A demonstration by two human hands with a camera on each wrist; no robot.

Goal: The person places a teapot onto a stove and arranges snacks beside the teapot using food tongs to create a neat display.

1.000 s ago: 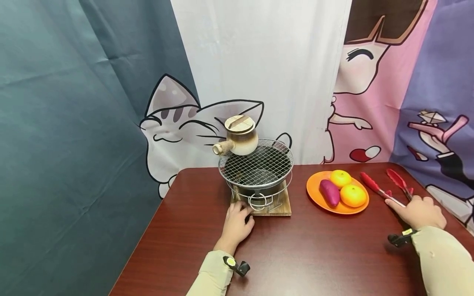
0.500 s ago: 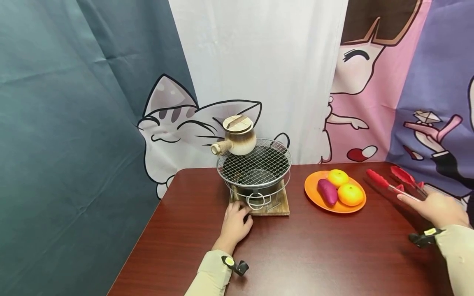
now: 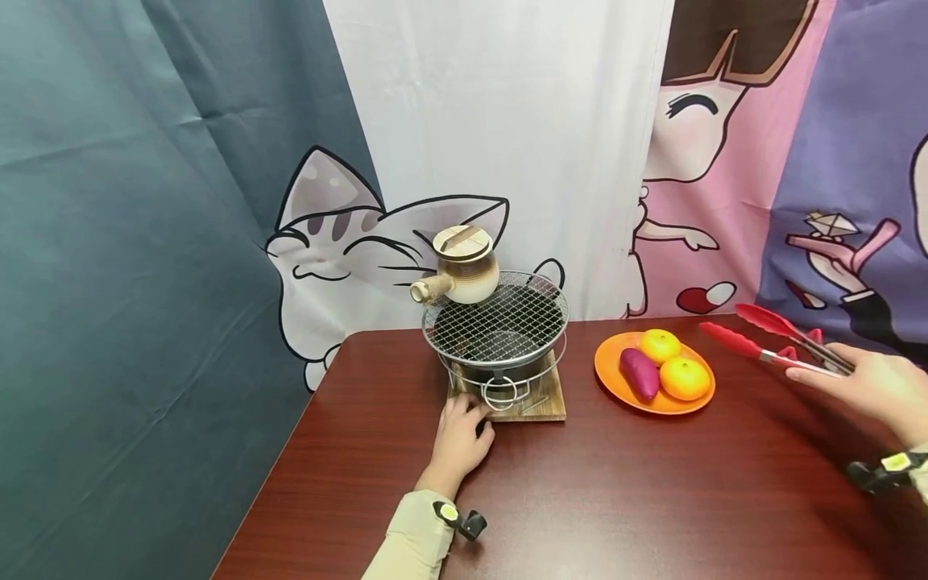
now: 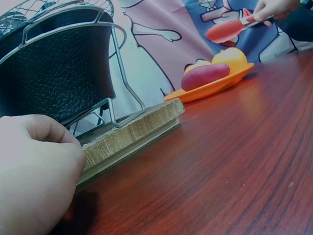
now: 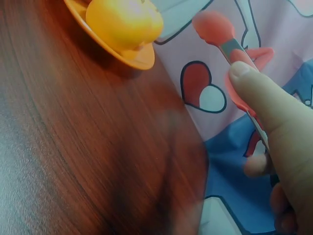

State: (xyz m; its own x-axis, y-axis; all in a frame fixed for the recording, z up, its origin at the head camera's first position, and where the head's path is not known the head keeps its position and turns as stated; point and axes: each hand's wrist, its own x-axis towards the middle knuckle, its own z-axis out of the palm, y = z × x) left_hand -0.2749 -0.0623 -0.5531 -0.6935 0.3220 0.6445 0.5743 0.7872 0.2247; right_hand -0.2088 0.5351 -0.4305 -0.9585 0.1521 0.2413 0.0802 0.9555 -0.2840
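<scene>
My right hand [image 3: 873, 391] holds red-tipped metal tongs [image 3: 786, 342] raised off the table, their two arms spread apart. To their left lies an orange plate [image 3: 616, 385] bearing a purple sweet potato [image 3: 640, 374] and two orange mandarins [image 3: 685, 379]. With curled fingers, my left hand [image 3: 458, 439] grips the front left corner of a wooden board [image 3: 547, 403]; the left wrist view shows its fingers at the board's edge [image 4: 137, 134]. On that board stands a round black grill stove [image 4: 54, 63] in a wire frame, topped by a mesh rack [image 3: 507, 322].
A small clay pot [image 3: 471, 278] with a wooden lid and side handle sits at the back left of the rack. Under everything is a dark red wooden table [image 3: 616, 499]. A printed curtain [image 3: 580, 121] hangs right behind it.
My right hand has lifted the tongs from the table and moved them right, then swung their tips left towards the plate. The left hand has stayed at the board's corner.
</scene>
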